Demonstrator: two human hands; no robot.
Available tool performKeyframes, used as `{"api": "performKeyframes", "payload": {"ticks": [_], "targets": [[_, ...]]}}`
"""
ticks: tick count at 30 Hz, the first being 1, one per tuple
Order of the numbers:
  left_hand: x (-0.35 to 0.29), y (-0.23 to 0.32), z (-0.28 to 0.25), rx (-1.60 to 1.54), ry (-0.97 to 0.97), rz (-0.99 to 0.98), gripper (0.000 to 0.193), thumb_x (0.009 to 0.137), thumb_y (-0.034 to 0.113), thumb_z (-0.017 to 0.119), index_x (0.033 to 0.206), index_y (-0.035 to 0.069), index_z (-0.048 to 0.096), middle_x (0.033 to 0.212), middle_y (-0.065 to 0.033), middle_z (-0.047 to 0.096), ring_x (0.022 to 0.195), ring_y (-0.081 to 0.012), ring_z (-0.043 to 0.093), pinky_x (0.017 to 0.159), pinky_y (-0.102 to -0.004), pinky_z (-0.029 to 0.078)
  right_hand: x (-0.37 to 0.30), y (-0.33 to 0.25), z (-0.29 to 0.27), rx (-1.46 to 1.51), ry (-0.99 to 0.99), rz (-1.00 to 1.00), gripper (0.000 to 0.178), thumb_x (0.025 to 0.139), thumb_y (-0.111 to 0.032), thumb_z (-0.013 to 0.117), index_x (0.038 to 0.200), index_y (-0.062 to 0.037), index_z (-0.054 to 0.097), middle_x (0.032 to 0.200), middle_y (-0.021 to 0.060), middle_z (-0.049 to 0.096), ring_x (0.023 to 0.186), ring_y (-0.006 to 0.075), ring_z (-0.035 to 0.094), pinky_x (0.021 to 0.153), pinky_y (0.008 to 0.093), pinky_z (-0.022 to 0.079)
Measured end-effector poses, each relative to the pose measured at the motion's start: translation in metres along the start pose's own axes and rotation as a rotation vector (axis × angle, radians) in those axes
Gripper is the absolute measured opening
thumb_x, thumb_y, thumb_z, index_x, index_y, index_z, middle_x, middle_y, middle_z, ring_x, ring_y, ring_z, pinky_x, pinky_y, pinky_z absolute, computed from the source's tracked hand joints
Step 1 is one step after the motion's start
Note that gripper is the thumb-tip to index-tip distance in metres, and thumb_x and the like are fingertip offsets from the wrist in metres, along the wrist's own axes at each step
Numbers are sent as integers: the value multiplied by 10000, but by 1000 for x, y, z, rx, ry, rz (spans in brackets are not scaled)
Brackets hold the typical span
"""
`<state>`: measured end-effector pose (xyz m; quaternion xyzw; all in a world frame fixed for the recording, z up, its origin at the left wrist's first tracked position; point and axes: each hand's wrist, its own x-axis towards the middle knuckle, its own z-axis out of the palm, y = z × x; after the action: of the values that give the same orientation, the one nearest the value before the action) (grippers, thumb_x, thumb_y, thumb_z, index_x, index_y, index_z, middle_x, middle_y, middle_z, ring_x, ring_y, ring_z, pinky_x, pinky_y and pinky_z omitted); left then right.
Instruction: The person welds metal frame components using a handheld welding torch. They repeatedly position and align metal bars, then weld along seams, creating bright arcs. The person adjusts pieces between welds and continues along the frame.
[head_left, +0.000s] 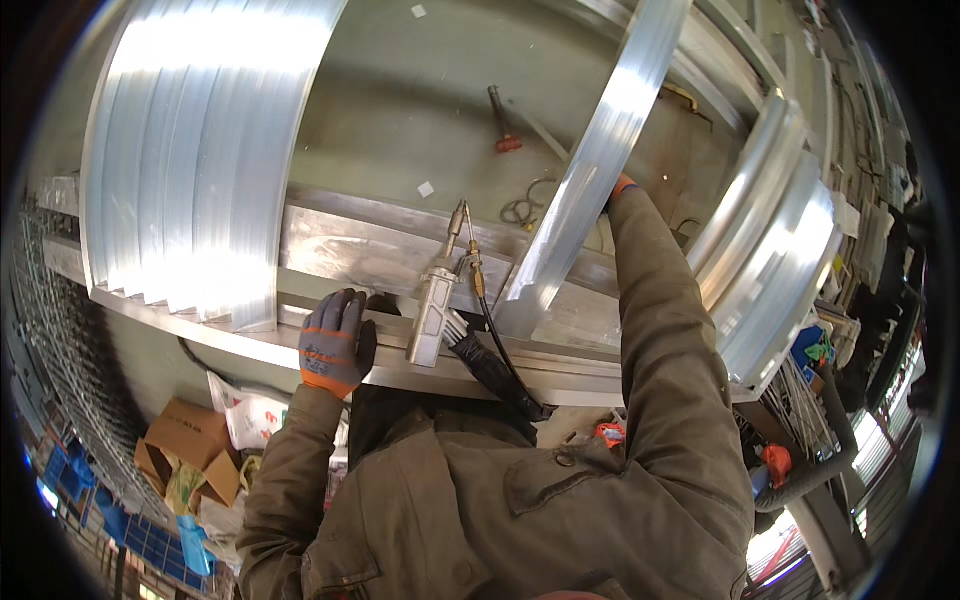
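My left hand, in a grey glove with an orange cuff, lies on the near rail with its fingers stretched forward and nothing visible in it. Reaching far to the right, my right hand is mostly hidden at the right side of a long shiny aluminium profile; only an orange glove edge shows, and its fingers cannot be seen. The profile slants across the frame's beams. Between my hands, a silver welding torch with a brass fitting and black cable rests across the rails.
Ribbed aluminium panels cover the left of the frame; more stacked profiles lie at right. A red-headed mallet and a coil of thin wire lie beyond the beam. An open cardboard box stands at lower left.
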<state>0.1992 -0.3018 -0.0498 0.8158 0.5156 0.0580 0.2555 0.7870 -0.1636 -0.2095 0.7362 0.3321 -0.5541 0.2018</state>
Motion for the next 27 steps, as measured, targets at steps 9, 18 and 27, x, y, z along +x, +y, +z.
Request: {"api": "performKeyframes", "payload": {"ticks": [9,18,27], "targets": [[0,-1,3,43,-5,-13,519,948,209,786,1427,21,720,1441,-235,704,1332,-466,675,1088,-573,561,13,4,38,-12,-91,41,679,1017,-621,767,1399,-60,780,1144,138,796,963,290,717,684,469,579],[2,3,0,36,7,-9,531,917,128,739,1431,-1,711,1421,-260,708,1298,-495,682,1124,-567,560,8,5,44,-15,-98,42,658,1017,-618,768,1382,-70,782,1115,129,788,918,273,706,661,455,567],[1,0,4,39,34,-27,485,955,206,777,1393,-1,734,1421,-263,721,1294,-490,698,1101,-571,571,14,-2,21,-43,-129,73,636,1017,-614,769,1365,-81,784,1085,120,781,873,255,696,637,440,555]]}}
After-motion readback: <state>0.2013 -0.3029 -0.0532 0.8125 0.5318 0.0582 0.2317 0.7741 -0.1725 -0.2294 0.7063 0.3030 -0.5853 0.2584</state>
